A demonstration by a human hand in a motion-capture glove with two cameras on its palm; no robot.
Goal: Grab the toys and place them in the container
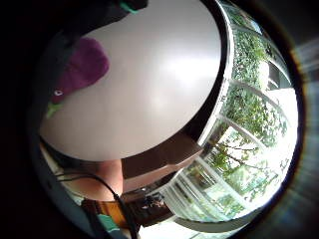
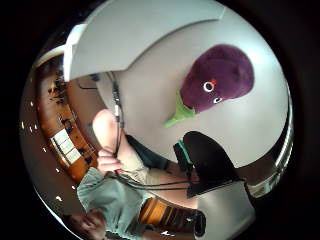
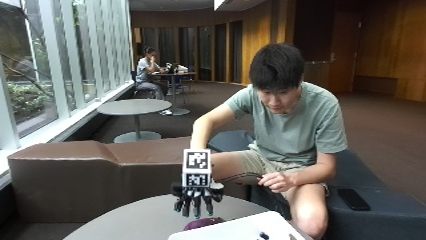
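In the outside view my gloved right hand (image 3: pixel 196 199) hangs just above a purple eggplant plush toy (image 3: pixel 203 223) on the round grey table (image 3: pixel 136 220). The fingers point down, spread, with nothing between them. The thumb side palm view shows the eggplant (image 2: pixel 220 77) lying on the table with its eyes and green stem (image 2: pixel 180 114) visible, and a black gloved finger (image 2: pixel 206 160) beside it, apart from it. In the little finger side palm view the toy (image 1: pixel 82 67) lies near the table's edge. A white container (image 3: pixel 233 230) stands at the table's near edge, right beside the toy.
A brown bench (image 3: pixel 86 175) runs behind the table along the windows. The person sits at the far side, the bare left hand (image 3: pixel 274 181) resting on a knee. A black phone (image 3: pixel 353 199) lies on the seat.
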